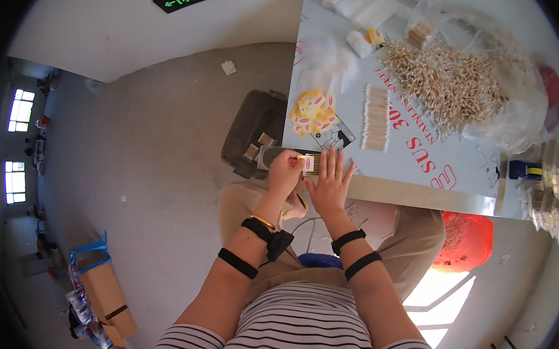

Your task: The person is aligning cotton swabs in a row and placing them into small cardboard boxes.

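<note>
Wooden cotton swabs (pixel 311 163) sit in a small bundle at the table's (pixel 421 184) near left edge. Your left hand (pixel 285 170) pinches its left end with curled fingers; your right hand (pixel 331 181) lies flat, fingers spread, just beside it, gripping nothing.

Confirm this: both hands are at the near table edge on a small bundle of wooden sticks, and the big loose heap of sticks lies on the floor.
Not quite. The head view shows the loose heap of sticks on the table, not the floor. The left hand and right hand are at the small bundle.
</note>
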The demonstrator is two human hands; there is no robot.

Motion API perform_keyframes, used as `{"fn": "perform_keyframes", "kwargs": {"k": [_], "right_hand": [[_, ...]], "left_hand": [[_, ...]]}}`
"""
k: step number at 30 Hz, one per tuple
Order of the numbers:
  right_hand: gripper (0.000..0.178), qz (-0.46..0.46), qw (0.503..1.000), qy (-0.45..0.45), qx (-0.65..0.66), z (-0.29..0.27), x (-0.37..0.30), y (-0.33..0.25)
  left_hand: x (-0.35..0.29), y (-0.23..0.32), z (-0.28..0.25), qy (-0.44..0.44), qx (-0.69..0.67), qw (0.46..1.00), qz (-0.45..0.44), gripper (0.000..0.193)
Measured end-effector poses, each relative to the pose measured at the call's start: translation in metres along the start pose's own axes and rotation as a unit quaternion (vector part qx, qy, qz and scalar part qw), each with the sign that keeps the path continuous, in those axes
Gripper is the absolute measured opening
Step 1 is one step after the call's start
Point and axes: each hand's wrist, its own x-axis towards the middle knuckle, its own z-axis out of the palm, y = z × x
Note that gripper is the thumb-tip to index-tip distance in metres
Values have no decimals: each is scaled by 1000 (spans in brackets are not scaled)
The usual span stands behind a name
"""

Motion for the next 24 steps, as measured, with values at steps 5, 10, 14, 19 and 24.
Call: {"fn": "perform_keyframes", "kwargs": {"k": [5, 10, 14, 19, 24], "right_hand": [[92, -2, 1000, 24, 16, 2, -1, 3], [92, -1, 1000, 22, 9, 5, -2, 5], [93, -3, 1000, 11, 0, 2, 0, 4], [92, -7, 1000, 22, 13, 3, 1, 2], [90, -12, 999, 34, 18, 5, -1, 4]], "left_hand": [[-3, 15, 12, -8, 77, 997, 25, 20], [-10, 37, 16, -18, 178, 984, 17, 34], [-8, 35, 16, -20, 235, 971, 29, 43], [-5, 15, 14, 8, 247, 953, 172, 36], [-3, 14, 15, 13, 237, 954, 183, 34]]}}
